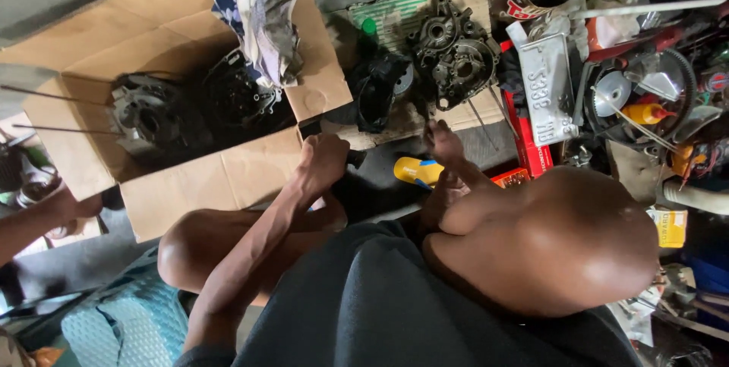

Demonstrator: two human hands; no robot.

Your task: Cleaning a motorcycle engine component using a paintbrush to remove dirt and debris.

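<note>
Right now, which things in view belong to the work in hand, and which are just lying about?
In hand:
- left hand, closed, at the edge of the cardboard box
- engine parts in the box
- right hand, beside the engine casing

Lying about:
- rags
- yellow bottle
- metal plate
- orange squeeze bottle

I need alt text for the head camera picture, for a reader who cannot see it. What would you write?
Seen from above, a seated person's left hand rests by the edge of an open cardboard box holding dark engine parts and rags. The right hand is hidden behind the raised knee. An engine casing, a yellow object and a metal plate lie among clutter beyond.
</note>
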